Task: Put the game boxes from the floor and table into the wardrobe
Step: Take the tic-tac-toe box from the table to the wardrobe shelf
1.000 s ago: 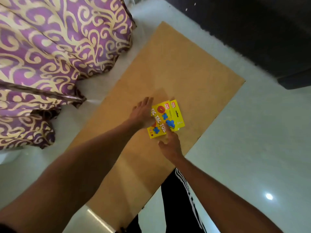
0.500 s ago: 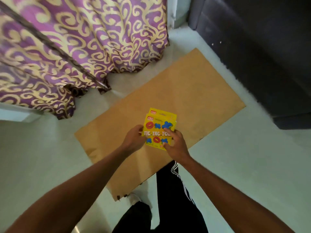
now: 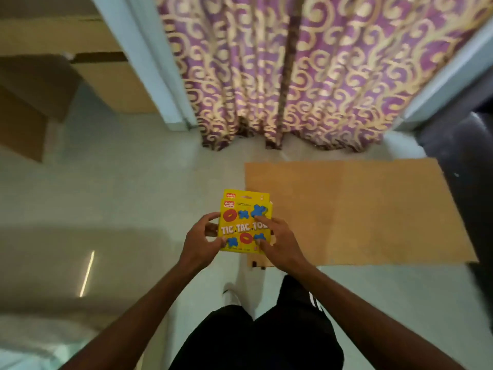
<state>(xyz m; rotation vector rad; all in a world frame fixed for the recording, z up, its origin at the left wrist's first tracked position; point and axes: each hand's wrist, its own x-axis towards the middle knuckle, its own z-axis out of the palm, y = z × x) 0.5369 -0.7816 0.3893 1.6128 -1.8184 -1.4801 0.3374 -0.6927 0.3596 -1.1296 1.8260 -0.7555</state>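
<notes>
Two yellow Tic Tac Toe game boxes [image 3: 244, 222] are stacked flat, one slightly offset behind the other, and held in the air in front of me at waist height. My left hand [image 3: 198, 243] grips the stack's left edge. On the right edge and front face, my right hand [image 3: 281, 244] holds it, with fingers spread over the print. The boxes hang above the pale floor, just left of the cardboard sheet [image 3: 360, 209].
A purple and gold curtain [image 3: 293, 70] hangs ahead in a doorway with pale blue frames. Wooden furniture [image 3: 53, 84] stands at the far left. A dark piece of furniture [image 3: 469, 161] borders the right. My legs and a white shoe [image 3: 232, 295] are below.
I have lifted the two boxes off the cardboard sheet and straightened up. The view has turned left, so the sheet now lies to the right and the curtain ahead.
</notes>
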